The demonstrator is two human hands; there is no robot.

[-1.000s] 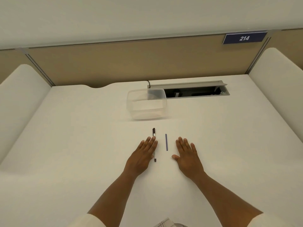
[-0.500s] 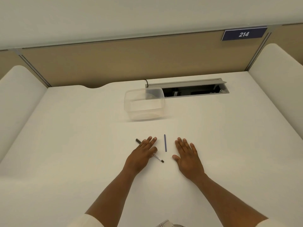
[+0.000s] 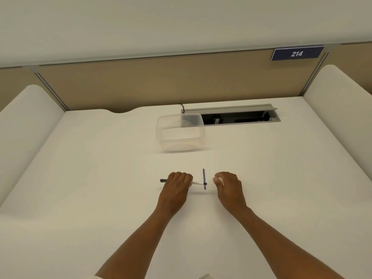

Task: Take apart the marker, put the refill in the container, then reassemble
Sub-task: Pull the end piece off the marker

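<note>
A thin white marker [image 3: 196, 183] with black ends lies crosswise on the white desk, and my left hand [image 3: 177, 188] is closed over its middle, so only both ends show. A slim blue refill [image 3: 204, 178] lies lengthwise just to the right, its near end crossing the marker's right tip. My right hand [image 3: 228, 187] hovers to the right of the refill with fingers curled and apart, holding nothing. A clear plastic container [image 3: 180, 132] stands further back, open and with nothing in it.
An open grey cable tray [image 3: 239, 116] is set into the desk behind the container, with a black cable at its left end. Tan partition panels close the back, rounded white dividers flank both sides. A blue sign reads 214 [image 3: 297, 53].
My left hand has turned the marker from lengthwise to crosswise and closed over it. My right hand lifted from flat on the desk and curled its fingers. The refill stayed put.
</note>
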